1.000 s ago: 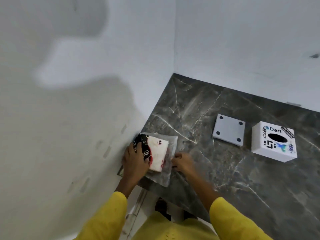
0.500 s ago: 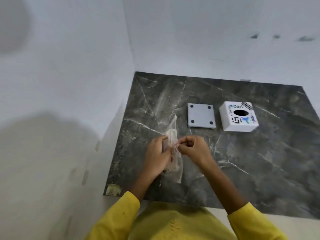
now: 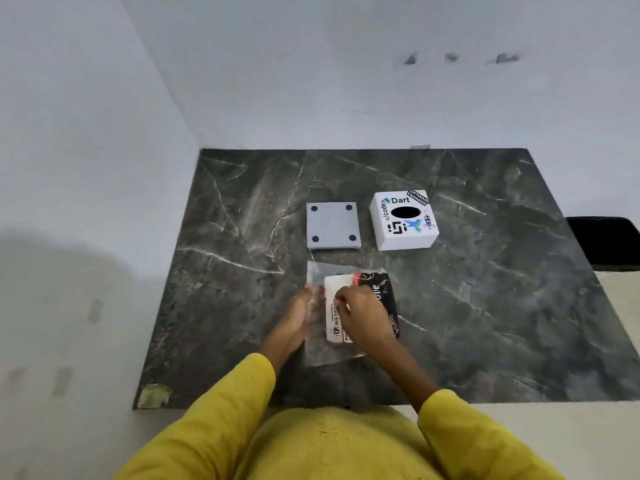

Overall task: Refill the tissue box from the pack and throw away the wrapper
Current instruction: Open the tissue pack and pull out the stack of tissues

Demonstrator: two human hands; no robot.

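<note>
A tissue pack (image 3: 363, 306) in clear plastic wrapper, printed white, black and red, lies flat on the dark marble counter (image 3: 485, 306) in front of me. My left hand (image 3: 294, 317) grips the wrapper's clear left edge. My right hand (image 3: 363, 313) rests on top of the pack with fingertips pinching the wrapper near its white panel. Behind the pack stands the white tissue box (image 3: 403, 221), covered with stickers, its black oval slot facing up. To the left of the box lies its grey square base plate (image 3: 332, 226) with a dark pad at each corner.
White walls close the counter at the left and back. A black object (image 3: 606, 242) sits past the counter's right edge. A torn greenish label (image 3: 154, 394) marks the near left corner. My yellow sleeves fill the bottom of the view.
The pack, held on edge between both hands half a second ago, now lies flat on the counter nearer the middle. The view has swung right and down.
</note>
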